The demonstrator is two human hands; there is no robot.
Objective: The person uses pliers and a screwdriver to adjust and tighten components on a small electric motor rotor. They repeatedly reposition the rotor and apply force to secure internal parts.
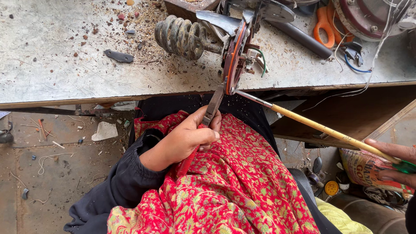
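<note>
My left hand (190,136) grips the red handles of a pair of pliers (212,108), whose jaws reach up to the lower rim of a round metal motor part (236,54) at the bench edge. My right hand (394,162) holds the green end of a long yellow-handled screwdriver (320,128). Its metal shaft meets the same rim just right of the pliers' jaws. A coiled spring (182,37) sticks out to the left of the part. Red patterned cloth (225,182) covers my lap.
The scratched metal bench (56,65) carries debris, a dark metal scrap (118,56), orange-handled scissors (324,26), a black tube (303,39) and loose wires (355,65). Below on the left is a littered floor (56,164). A printed sack (368,171) and small parts sit at lower right.
</note>
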